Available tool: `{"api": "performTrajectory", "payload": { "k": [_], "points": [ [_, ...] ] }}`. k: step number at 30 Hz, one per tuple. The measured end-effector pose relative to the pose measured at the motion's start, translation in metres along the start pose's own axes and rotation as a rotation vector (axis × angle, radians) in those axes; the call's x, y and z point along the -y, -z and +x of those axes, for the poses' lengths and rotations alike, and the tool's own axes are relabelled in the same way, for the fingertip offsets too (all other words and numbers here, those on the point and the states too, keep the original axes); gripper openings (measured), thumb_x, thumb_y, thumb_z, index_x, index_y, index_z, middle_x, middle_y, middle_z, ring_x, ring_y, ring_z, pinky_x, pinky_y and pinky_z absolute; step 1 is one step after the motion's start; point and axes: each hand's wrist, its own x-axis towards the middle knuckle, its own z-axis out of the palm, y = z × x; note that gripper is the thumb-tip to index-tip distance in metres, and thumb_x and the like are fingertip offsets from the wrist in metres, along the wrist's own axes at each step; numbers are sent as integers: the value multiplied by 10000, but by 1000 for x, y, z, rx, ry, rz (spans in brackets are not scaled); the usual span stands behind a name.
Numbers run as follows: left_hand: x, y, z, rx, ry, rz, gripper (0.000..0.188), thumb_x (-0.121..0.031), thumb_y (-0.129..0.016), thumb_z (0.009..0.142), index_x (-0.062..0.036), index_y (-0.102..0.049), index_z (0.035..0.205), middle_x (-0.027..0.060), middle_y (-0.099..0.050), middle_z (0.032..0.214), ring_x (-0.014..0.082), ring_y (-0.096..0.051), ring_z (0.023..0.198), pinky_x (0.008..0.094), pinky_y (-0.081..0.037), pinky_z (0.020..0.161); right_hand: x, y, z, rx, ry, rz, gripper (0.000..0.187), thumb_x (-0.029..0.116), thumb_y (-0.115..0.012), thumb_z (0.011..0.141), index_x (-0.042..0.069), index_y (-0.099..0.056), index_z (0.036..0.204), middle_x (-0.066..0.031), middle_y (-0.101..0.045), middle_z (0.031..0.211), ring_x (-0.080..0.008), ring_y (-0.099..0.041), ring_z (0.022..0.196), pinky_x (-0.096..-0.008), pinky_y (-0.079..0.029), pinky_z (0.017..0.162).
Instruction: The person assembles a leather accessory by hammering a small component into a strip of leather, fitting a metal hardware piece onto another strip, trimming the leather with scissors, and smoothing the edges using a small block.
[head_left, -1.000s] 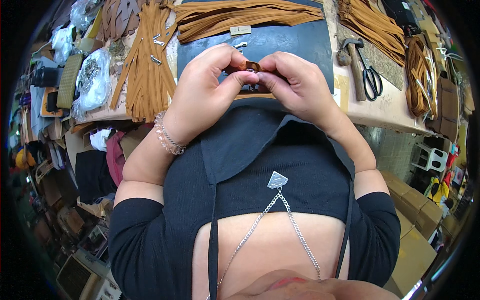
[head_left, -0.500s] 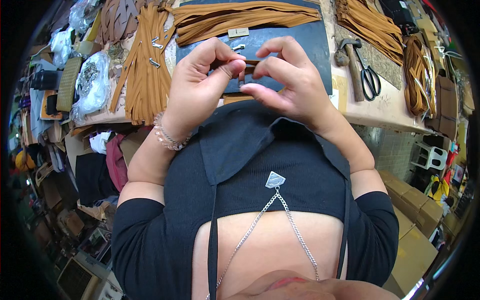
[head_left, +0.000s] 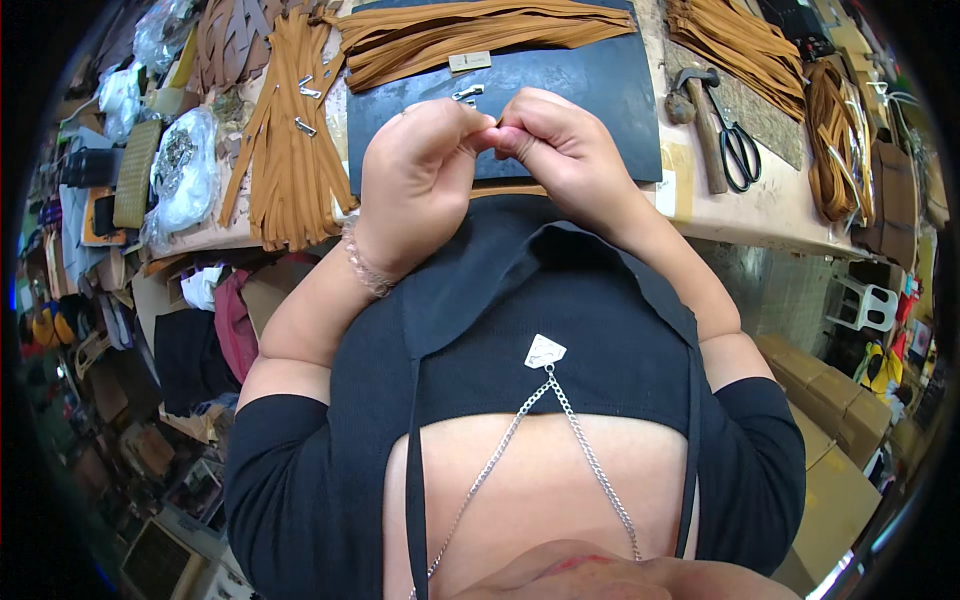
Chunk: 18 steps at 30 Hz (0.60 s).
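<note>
Over the front part of a dark blue-grey board [head_left: 620,120], my left hand [head_left: 422,180] and my right hand [head_left: 565,150] meet fingertip to fingertip. Both are closed in a pinch. Only a sliver of a small brown strip [head_left: 499,121] shows between them; the fingers hide the rest. Just beyond my fingers a silver metal zipper pull [head_left: 467,93] lies on the board. Behind it are a small beige tag [head_left: 470,62] and a bundle of tan zippers [head_left: 490,35] stretched across the board's far side.
More tan zippers [head_left: 290,150] with silver pulls hang over the table edge at left, near a clear plastic bag [head_left: 185,165]. To the right lie a hammer [head_left: 708,140], black-handled scissors [head_left: 740,155] and further zipper bundles [head_left: 740,50]. A white stool [head_left: 862,303] stands below.
My right hand's fingers have closed from a spread pose and come against my left fingertips. The brown strip, visible between the hands before, is now mostly covered.
</note>
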Motion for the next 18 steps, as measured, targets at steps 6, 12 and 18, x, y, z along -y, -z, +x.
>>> {"api": "performTrajectory", "payload": {
  "k": [6,12,18],
  "points": [
    [14,-6,10,-39,-349,402,135,81,-602,803,-43,-631,847,96,-645,762,272,-628,708,346,-494,666,-29,-12,12,-269,189,-232,82,44,-664,851,-14,-637,801,-140,-570,944,-302,-587,848,-358,-491,754],
    [41,-13,8,-80,156,-158,60,6,-621,921,-29,-613,872,41,-633,768,141,-582,703,277,-472,656,-42,-14,14,-257,193,-300,111,82,-716,818,16,-664,746,-133,-569,986,-335,-550,952,-422,-470,837],
    [48,-12,13,-132,254,-60,75,57,-594,863,-8,-616,833,111,-680,775,164,-657,717,285,-506,650,-40,-24,10,-259,199,-409,101,99,-736,788,31,-691,728,-114,-583,991,-328,-532,955,-413,-458,853]
  ]
}}
